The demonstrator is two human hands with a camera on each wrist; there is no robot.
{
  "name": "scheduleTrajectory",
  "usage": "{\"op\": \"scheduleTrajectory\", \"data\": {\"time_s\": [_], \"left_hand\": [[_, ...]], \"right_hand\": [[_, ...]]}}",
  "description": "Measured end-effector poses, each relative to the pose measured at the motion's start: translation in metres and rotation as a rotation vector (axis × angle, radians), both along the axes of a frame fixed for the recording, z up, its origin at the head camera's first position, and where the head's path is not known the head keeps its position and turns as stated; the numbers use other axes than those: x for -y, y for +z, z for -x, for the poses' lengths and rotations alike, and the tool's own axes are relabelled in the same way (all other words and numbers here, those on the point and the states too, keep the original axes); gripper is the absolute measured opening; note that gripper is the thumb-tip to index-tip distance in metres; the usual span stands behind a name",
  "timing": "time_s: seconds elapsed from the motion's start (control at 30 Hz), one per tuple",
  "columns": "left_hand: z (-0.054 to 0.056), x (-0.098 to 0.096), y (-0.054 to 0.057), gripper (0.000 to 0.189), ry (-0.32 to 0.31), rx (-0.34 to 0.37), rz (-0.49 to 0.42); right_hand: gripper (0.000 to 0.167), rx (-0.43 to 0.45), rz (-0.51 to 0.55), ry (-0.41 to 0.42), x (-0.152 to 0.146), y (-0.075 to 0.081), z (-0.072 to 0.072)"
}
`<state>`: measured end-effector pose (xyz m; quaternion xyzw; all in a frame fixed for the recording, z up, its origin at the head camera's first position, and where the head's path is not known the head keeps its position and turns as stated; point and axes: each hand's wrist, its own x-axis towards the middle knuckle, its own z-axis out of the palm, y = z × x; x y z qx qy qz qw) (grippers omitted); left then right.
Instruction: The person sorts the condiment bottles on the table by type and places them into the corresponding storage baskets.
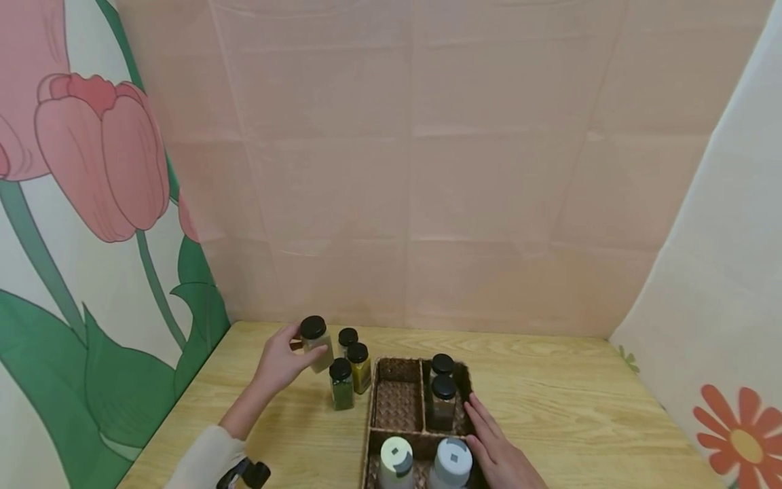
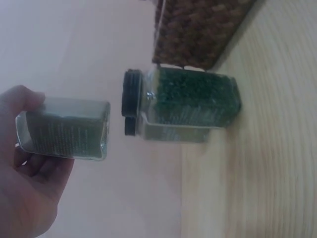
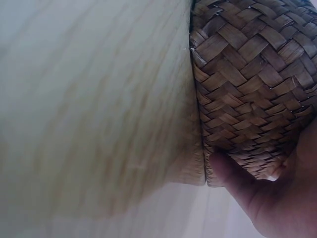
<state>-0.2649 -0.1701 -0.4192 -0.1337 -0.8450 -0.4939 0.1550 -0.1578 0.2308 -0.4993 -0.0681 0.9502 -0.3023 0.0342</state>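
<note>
My left hand [image 1: 286, 360] grips a spice jar [image 1: 320, 354] with a black lid, thumb on one side and fingers on the other. In the left wrist view that glass jar [image 2: 67, 130] holds a dull greenish powder and is raised off the table. Close to its right stand a jar of green flakes [image 1: 342, 388], a jar with yellow contents [image 1: 360, 372] and another black-lidded jar [image 1: 347, 337] behind. My right hand [image 1: 497, 448] rests against the right side of a brown woven basket [image 3: 252, 74], fingers extended along its wall.
The basket's back right compartment contains two black-lidded jars [image 1: 443, 404]. Two white-capped bottles, one on the left [image 1: 397, 462] and one on the right [image 1: 453, 462], stand in its front part. A divider [image 1: 421, 397] separates the back compartments. A pink backdrop [image 1: 409, 204] rises behind the wooden table [image 1: 568, 407].
</note>
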Motion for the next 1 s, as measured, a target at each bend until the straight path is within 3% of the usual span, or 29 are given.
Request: {"op": "scheduleTrajectory", "data": {"time_s": [0.23,0.6,1.0], "left_hand": [[0.000,-0.007,0.000,0.047,-0.011,-0.035,-0.019],[-0.003,-0.021,0.007,0.050,-0.049,-0.015,-0.032],[-0.003,-0.040,0.010,0.048,-0.122,-0.048,-0.057]], "right_hand": [[0.065,0.004,-0.009,-0.004,0.000,-0.001,-0.001],[0.063,0.022,-0.004,-0.007,0.000,0.000,0.001],[0.061,0.010,-0.005,-0.009,0.000,0.000,0.001]]}}
